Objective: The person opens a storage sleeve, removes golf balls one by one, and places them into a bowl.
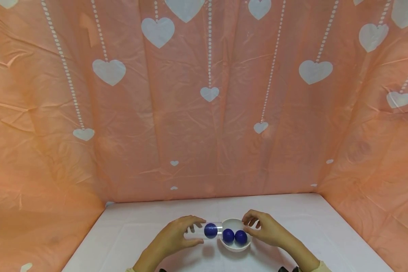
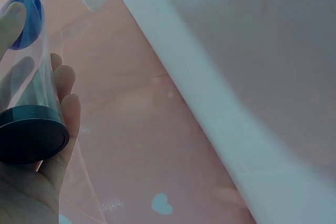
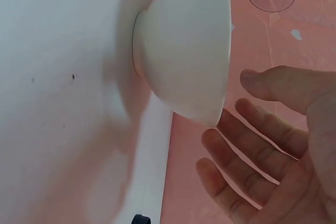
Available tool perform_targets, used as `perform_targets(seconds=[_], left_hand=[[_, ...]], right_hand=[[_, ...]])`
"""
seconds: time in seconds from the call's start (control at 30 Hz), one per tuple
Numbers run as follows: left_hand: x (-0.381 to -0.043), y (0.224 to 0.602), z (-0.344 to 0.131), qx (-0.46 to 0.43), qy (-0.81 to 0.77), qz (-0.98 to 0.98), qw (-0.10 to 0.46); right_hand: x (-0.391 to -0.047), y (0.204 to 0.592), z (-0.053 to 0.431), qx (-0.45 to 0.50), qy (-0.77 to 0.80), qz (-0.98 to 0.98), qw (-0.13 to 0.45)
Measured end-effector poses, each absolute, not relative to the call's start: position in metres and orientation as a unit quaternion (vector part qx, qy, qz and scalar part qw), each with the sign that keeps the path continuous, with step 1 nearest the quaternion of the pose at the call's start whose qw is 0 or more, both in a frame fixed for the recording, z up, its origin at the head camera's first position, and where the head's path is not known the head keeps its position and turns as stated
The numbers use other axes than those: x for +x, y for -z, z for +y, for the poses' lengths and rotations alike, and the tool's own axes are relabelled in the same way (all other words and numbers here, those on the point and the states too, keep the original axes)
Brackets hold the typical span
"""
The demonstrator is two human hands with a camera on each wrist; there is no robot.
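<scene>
My left hand (image 1: 171, 236) grips a clear tube (image 1: 219, 228), held lying nearly level with its mouth toward the bowl. A dimpled blue ball (image 1: 210, 230), like a golf ball, sits inside near that mouth. The black base (image 2: 34, 139) of the tube faces my palm in the left wrist view. Two more blue balls lie in the white bowl (image 1: 236, 249), a left ball (image 1: 228, 235) and a right ball (image 1: 240, 237). At the bowl's right rim, my right hand (image 1: 269, 230) has loosely bent, spread fingers, fingertips (image 3: 212, 136) right at the edge.
The bowl stands on a white-covered table (image 1: 139, 219). Behind and at both sides hang orange sheets (image 1: 190, 151) printed with white hearts, meeting the table's back and side edges.
</scene>
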State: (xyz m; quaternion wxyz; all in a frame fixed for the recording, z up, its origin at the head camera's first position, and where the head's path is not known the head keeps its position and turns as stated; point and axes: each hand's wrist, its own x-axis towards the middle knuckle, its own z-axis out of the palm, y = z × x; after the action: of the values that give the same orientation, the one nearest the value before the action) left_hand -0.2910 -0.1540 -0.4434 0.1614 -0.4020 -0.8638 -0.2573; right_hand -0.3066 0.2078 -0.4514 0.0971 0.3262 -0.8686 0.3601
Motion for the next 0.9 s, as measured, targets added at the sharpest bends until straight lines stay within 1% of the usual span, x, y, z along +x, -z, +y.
perform_targets(seconds=[0.17,0.43,0.67,0.9], left_hand=[[-0.291,0.443,-0.154,-0.403,0.256,-0.863,0.164],[-0.29,0.442,-0.153,-0.4,0.268,-0.864,0.149],[-0.291,0.443,-0.153,-0.397,0.267,-0.865,0.15],[-0.291,0.444,-0.152,-0.4,0.27,-0.864,0.144]], right_hand=[[-0.307,0.451,0.208,0.329,-0.361,-0.867,0.1],[-0.305,0.449,0.204,0.331,-0.366,-0.862,0.113],[-0.3,0.452,0.194,0.358,-0.4,-0.834,0.128],[-0.295,0.455,0.183,0.379,-0.439,-0.805,0.125]])
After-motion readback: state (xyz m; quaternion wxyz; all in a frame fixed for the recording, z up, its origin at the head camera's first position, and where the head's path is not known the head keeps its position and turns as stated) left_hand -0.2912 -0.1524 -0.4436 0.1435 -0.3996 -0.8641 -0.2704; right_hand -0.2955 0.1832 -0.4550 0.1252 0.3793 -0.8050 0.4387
